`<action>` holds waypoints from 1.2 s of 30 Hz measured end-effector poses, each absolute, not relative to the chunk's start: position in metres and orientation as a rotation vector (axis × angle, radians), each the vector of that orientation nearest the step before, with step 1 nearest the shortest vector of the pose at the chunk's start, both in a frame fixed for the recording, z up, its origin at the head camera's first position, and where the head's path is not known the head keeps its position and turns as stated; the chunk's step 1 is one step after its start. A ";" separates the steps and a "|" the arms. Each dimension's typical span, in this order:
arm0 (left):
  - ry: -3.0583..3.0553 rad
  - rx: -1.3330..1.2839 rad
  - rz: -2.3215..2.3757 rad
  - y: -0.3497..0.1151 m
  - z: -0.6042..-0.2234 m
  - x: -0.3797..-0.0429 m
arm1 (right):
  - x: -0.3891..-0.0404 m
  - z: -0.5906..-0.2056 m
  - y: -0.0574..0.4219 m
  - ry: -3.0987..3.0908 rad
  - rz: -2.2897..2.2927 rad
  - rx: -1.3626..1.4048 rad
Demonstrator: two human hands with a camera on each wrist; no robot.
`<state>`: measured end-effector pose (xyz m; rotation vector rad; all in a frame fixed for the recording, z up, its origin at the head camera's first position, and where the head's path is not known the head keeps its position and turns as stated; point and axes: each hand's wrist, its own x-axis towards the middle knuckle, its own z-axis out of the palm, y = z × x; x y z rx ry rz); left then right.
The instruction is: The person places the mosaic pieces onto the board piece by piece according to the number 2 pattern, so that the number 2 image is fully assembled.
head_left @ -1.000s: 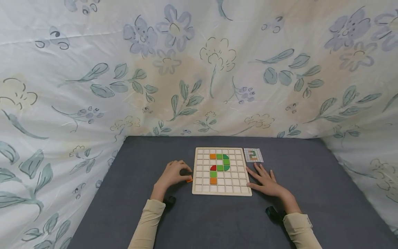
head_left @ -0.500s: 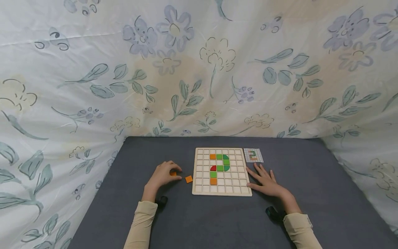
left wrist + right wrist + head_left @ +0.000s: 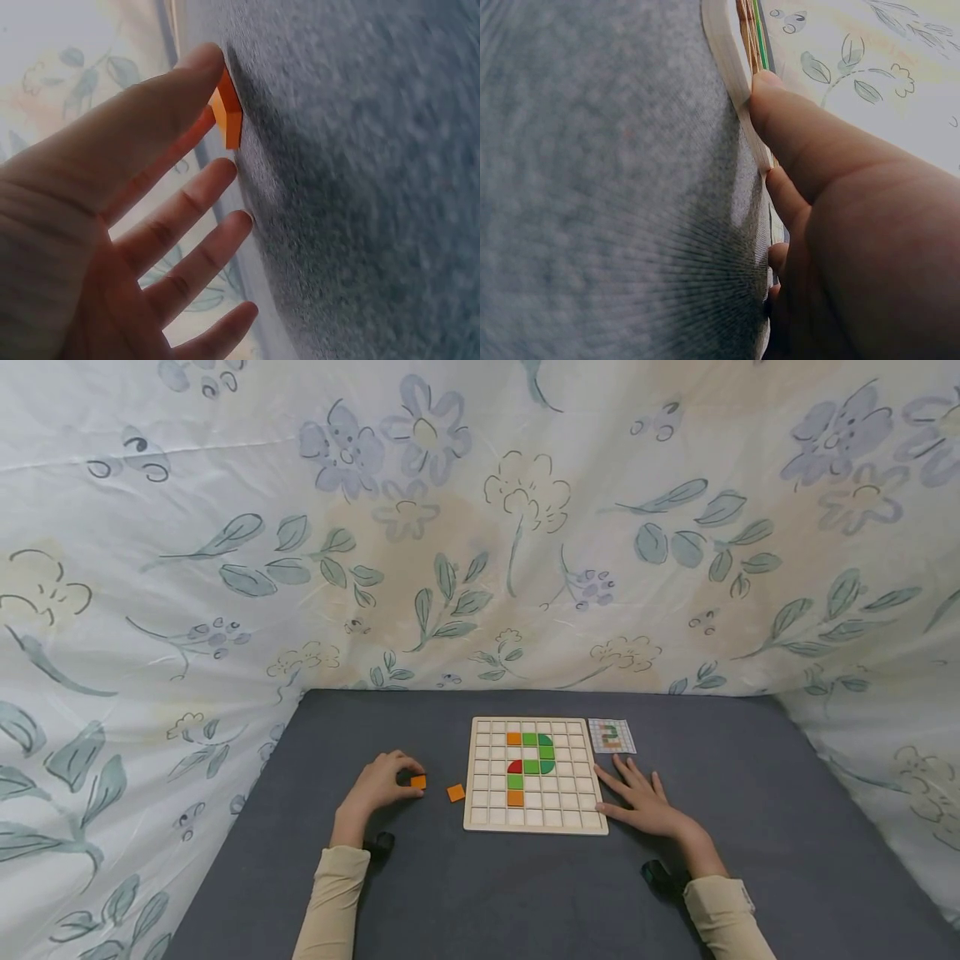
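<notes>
My left hand is at the left of the board, close over the cloth. Its thumb and index finger pinch an orange square tile by its edges. In the left wrist view that tile shows at the fingertips, the other fingers spread apart below. A second orange tile lies turned askew against the board's left edge. My right hand lies with fingers spread at the right edge of the wooden grid board; in the right wrist view its thumb touches the board's rim.
Orange, green and red tiles sit in the board's cells, forming a hooked shape, among them a red quarter-round tile. A small printed pattern card lies beside the board's upper right corner. A floral curtain rises behind the dark cloth-covered table.
My left hand has moved left, away from the board, uncovering the askew orange tile beside it. The other orange tile now shows between its thumb and index finger. My right hand has stayed in place.
</notes>
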<state>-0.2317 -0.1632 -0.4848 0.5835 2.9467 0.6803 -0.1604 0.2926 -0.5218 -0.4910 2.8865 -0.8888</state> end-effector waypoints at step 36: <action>3.008 0.535 0.598 -0.168 -0.485 -0.232 | -0.161 -0.517 0.292 2.846 -0.872 -0.451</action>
